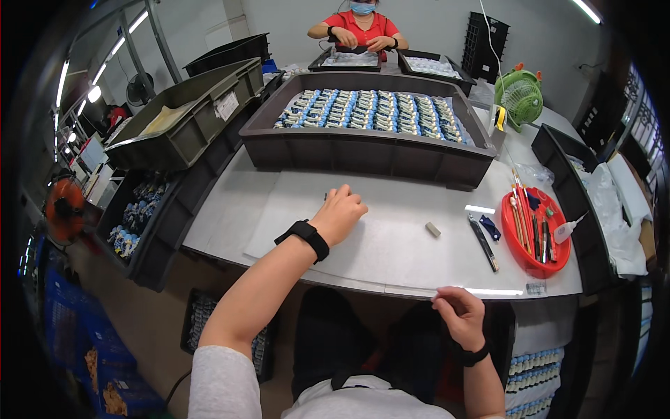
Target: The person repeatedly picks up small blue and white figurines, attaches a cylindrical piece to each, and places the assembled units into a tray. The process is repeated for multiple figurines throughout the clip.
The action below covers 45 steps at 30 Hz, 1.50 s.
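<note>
Over the white work surface [398, 202], my left hand [338, 213] is closed with its fingers bent downward. A small dark bit shows by its fingertips, too little to name. My right hand [462, 314] hovers at the table's near edge, fingers curled toward the thumb, and nothing shows in it. Between the hands and farther in lies a small grey-beige block [433, 229]. To its right are a dark pen-shaped tool [483, 243] and a crumpled dark blue cloth piece [490, 228].
Beyond the hands stands a large dark tray [370, 150] with rows of small blue-and-white figures [370, 110]. A red dish [508, 241] holds brushes and a white squeeze bottle [565, 230]. Crates [188, 143] stand left, a green fan [518, 96] far right. A co-worker [359, 31] sits opposite.
</note>
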### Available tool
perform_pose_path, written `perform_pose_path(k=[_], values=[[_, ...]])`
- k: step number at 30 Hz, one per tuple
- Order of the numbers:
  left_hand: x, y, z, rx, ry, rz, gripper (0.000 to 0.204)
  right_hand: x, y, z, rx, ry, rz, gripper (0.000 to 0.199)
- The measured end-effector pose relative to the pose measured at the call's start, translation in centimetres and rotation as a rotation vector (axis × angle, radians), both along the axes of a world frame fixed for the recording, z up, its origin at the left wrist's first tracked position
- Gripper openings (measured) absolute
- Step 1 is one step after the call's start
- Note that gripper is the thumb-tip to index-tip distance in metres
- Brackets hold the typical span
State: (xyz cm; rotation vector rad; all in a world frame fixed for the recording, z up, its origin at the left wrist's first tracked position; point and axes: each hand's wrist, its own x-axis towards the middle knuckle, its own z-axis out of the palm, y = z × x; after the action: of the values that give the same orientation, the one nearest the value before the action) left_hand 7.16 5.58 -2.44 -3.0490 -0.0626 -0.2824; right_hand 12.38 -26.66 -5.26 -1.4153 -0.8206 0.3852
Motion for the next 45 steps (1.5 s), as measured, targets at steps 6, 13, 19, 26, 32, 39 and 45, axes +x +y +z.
perform_pose_path(k=[6, 13, 19, 26, 32, 39, 45], values=[[-1.9, -5.3, 1.4, -1.122, -0.266, 0.002, 0.031, 0.4, 5.9, 0.7, 0.032, -0.178, -0.009, 0.023], [-3.0, -8.4, -0.8, -2.007, -0.278, 0.214, 0.034, 0.3, 9.0, -0.9, 0.087, 0.061, 0.060, 0.024], [-3.2, -8.6, -3.8, -2.055, -0.359, 0.091, 0.031, 0.3, 9.0, -1.7, 0.076, 0.129, 0.069, 0.022], [-3.2, -9.1, -4.0, -2.105, -0.443, 0.084, 0.029, 0.3, 8.9, -1.7, 0.030, 0.020, 0.050, 0.025], [-3.5, -9.0, -3.9, -2.190, -0.462, 0.050, 0.029, 0.3, 8.7, -1.0, -0.017, 0.101, 0.147, 0.030], [-3.5, -9.2, -3.7, -2.174, -0.451, 0.072, 0.031, 0.2, 8.6, -1.2, 0.048, 0.097, 0.100, 0.035], [-3.6, -9.6, -4.2, -1.938, -0.523, 0.039, 0.034, 0.5, 8.7, -1.6, 0.040, -0.084, 0.069, 0.049]])
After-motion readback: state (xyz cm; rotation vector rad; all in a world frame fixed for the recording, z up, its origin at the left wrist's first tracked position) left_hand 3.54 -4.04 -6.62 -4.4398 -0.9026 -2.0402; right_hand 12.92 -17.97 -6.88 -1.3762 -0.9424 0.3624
